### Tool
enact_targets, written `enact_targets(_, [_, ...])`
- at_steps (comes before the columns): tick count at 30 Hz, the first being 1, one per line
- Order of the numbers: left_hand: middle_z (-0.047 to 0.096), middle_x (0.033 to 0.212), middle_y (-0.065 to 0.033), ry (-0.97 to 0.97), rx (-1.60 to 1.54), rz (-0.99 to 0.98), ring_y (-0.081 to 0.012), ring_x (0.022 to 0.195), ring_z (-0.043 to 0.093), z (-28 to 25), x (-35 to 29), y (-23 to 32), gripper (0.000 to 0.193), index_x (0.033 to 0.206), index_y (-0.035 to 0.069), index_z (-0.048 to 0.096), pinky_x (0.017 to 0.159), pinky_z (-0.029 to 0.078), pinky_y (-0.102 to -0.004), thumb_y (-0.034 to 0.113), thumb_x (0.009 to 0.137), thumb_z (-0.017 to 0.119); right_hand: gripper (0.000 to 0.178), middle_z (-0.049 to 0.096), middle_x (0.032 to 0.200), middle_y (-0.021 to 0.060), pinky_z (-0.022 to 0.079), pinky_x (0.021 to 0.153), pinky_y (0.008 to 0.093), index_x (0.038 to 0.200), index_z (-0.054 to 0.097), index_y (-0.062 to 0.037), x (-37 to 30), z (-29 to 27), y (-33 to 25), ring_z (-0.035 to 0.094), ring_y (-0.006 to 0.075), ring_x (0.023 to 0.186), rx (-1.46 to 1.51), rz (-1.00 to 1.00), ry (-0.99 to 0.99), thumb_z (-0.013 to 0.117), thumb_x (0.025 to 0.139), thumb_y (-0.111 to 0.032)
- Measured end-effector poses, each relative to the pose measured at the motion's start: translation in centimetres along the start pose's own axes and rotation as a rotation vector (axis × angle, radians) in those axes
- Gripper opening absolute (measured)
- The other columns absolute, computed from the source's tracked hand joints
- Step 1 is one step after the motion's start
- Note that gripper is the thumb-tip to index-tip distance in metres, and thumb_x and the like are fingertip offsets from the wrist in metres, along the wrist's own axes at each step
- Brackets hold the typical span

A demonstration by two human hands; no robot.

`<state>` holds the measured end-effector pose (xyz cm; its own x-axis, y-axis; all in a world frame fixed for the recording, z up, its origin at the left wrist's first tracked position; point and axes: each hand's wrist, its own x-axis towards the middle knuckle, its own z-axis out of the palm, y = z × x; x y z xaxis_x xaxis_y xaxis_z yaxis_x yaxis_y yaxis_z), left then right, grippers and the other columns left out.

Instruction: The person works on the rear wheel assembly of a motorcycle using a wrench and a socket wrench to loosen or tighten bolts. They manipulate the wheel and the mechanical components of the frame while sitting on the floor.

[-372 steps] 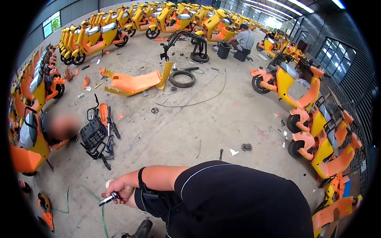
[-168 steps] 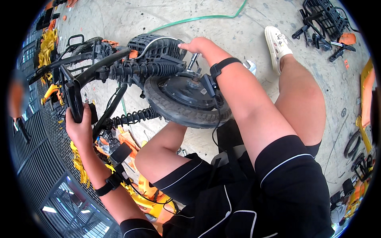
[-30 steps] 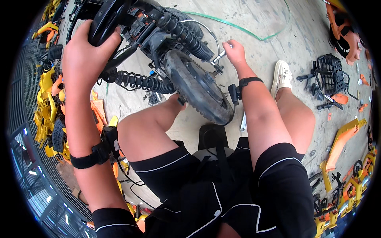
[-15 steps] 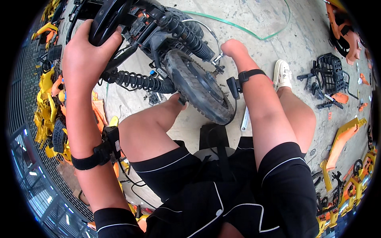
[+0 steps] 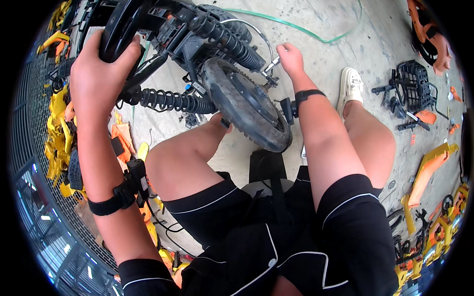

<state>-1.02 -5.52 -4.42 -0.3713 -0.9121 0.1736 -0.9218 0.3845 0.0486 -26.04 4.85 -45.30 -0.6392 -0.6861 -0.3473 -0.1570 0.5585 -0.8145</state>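
A partly stripped two-wheeler lies in front of me, its tyred wheel [image 5: 224, 93] pointing toward my lap. My left hand [image 5: 97, 74] is wrapped round a curved black part [image 5: 120, 34], probably a fender, at the upper left. At the other side of the wheel, my right hand [image 5: 291, 58] is closed on a shiny metal wrench [image 5: 272, 64]. The wrench's far end meets the axle area [image 5: 269, 81], though the exact contact is too small to make out. Two black coil-spring shock absorbers [image 5: 170, 100] flank the wheel.
A silver tool [image 5: 303, 152] lies on the floor, mostly behind my right forearm. Green strap [image 5: 296, 28] crosses the floor ahead. A black basket [image 5: 414, 91] with loose parts sits right, near an orange-yellow panel [image 5: 429, 172]. Yellow parts [image 5: 57, 133] are heaped left.
My left hand and the black part have shifted a little left, and the wheel has moved slightly left with them. My right hand has turned slightly, still on the wrench.
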Motion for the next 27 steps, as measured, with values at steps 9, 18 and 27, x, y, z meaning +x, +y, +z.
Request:
enact_targets(9, [0.070, 0.080, -0.0121, -0.035, 0.031, -0.003, -0.0203, 0.071, 0.067, -0.6, -0.4, 0.0, 0.050, 0.107, 0.000, 0.066, 0.072, 0.052, -0.0325, 0.042, 0.083, 0.075, 0.066, 0.070, 0.111, 0.0261, 0.050, 0.094, 0.0430, 0.116, 0.068, -0.0015, -0.9, -1.0, 0.5, 0.066, 0.0394, 0.109, -0.002, 0.006, -0.154, 0.063, 0.086, -0.059])
enact_targets(18, [0.071, 0.090, -0.0171, -0.062, 0.070, 0.090, -0.0348, 0.082, 0.068, -0.8, 1.0, -5.2, 0.054, 0.121, 0.006, 0.064, 0.078, 0.051, -0.0435, 0.048, 0.088, 0.069, 0.095, 0.049, 0.147, 0.0252, 0.039, 0.113, 0.0449, 0.141, 0.050, 0.0059, 0.6, -7.6, -4.4, 0.049, 0.0402, 0.135, -0.052, -0.176, -0.328, 0.055, 0.087, -0.073])
enact_targets(27, [0.068, 0.113, -0.0228, -0.052, 0.107, 0.217, -0.0395, 0.103, 0.065, 3.9, 4.0, -4.2, 0.072, 0.133, 0.005, 0.056, 0.088, 0.049, -0.0454, 0.060, 0.087, 0.062, 0.030, 0.066, 0.105, 0.0131, 0.053, 0.087, 0.0437, 0.109, 0.060, -0.0038, -19.9, -37.7, -9.5, 0.066, 0.0273, 0.097, 1.027, 0.212, 0.184, 0.059, 0.094, -0.030])
